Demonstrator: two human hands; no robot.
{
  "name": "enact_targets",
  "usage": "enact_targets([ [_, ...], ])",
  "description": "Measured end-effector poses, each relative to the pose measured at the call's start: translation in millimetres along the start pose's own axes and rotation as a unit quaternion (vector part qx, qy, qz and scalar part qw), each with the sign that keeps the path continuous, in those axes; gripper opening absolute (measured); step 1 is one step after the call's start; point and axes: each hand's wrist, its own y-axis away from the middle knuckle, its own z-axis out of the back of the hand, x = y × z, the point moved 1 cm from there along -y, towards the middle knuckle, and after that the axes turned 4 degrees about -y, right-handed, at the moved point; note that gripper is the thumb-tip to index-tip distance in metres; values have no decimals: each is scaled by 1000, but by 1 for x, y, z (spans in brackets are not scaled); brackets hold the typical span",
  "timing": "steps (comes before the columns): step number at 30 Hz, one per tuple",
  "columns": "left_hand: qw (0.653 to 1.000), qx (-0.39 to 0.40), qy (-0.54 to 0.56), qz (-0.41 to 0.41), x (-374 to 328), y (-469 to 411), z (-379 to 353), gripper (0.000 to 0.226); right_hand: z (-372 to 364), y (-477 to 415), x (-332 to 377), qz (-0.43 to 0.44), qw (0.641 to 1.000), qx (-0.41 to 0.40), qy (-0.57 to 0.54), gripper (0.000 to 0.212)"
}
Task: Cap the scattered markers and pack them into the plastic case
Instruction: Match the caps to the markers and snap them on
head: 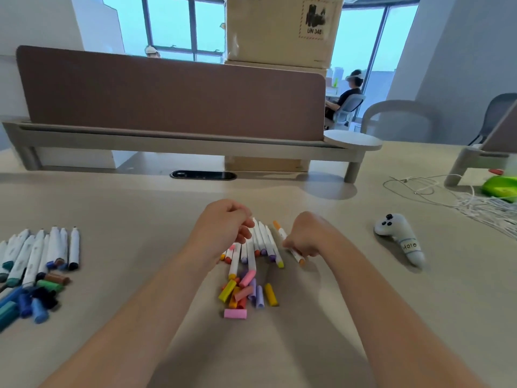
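Early stage, by the look of it. Loose caps (246, 292) in pink, yellow, orange and purple lie heaped between your forearms, just nearer you than both hands. The white markers (264, 242) fan out between your 2 hands, and their far ends look uncapped. A 2nd batch of blue-green markers (42, 253), with its own caps (33, 298), sits well out past your left hand. Plastic case: not in view, and nothing shows as packed.

Your right hand (302, 240) is fisted round an orange marker (281, 233). Your left hand (223, 226) hovers over the fan with fingers curled; you cannot tell whether it pinches anything.
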Motion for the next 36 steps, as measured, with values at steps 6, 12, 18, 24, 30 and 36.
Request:
enact_targets([
  [6, 996, -2, -83, -30, 3, 4, 1, 13, -10, -5, 7, 30, 995, -89, -38, 18],
  [12, 995, 0, -93, -33, 2, 7, 3, 14, -9, 2, 29, 43, 998, -31, 23, 14],
  [18, 977, 41, -208, -32, -5, 8, 15, 15, -11, 3, 41, 22, 999, -20, 32, 25],
  [24, 935, 157, -317, 2, -1, 21, 33, 15, -8, 8, 40, 8, 1000, -13, 6, 19],
  [30, 910, 220, -352, 17, 8, 34, 41, 16, -1, 24, 31, 8, 996, -15, -86, 23],
  [36, 889, 241, -390, -7, 9, 47, 36, 23, 0, 44, 30, 36, 984, -45, -167, 24],
])
